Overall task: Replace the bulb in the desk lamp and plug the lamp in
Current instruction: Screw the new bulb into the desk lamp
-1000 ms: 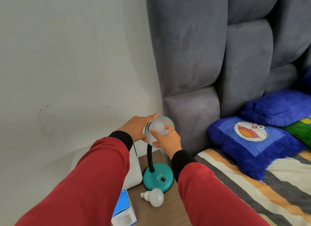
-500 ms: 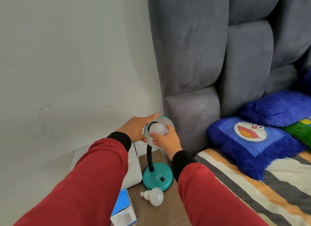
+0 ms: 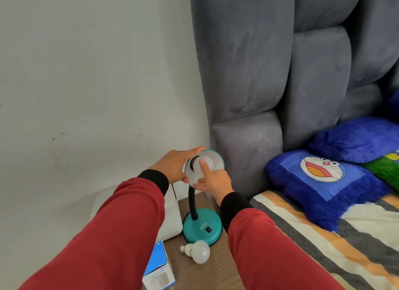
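step: seating bulb (image 3: 205,165) in lamp shade (image 3: 212,162) above teal base (image 3: 202,228) | left hand (image 3: 177,165) cups shade's back | right hand (image 3: 212,180) — fingers loosely spread on bulb | advice: steady shade, twist gently — don't cross-thread | spare bulb (image 3: 197,251) lies just before base

Soft even daylight, no glare.
Diffuse light, brighter on the white wall (image 3: 86,73); faint shadows under the red sleeves (image 3: 121,235) and lamp base (image 3: 202,227). Wide-angle bowing along the headboard (image 3: 248,63) edges; slight softness and compression smear throughout.
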A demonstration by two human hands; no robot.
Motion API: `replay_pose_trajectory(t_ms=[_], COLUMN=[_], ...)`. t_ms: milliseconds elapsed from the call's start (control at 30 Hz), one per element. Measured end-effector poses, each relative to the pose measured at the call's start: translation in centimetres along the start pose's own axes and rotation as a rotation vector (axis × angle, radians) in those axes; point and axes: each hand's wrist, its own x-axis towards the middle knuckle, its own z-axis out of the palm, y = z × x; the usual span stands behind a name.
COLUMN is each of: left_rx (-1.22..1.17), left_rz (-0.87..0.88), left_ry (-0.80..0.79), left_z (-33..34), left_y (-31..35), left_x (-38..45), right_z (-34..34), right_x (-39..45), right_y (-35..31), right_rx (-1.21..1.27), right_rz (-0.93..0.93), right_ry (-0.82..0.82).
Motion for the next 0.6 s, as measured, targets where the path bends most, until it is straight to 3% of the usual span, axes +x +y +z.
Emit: replay_pose_trajectory(t_ms=[233, 600], left_rx=[0.001, -0.013], left_rz=[0.009, 0.011], left_ry=[0.000, 0.002], left_z=[0.09, 0.11], left_y=[-0.23, -0.17], left_x=[-0.14, -0.24], right_z=[0.13, 0.04], right_x=[0.08, -0.11], right_y=[0.51, 0.29], right_rx=[0.104, -0.010], right_rz=[-0.021, -0.075], right_ry=[-0.039, 0.075])
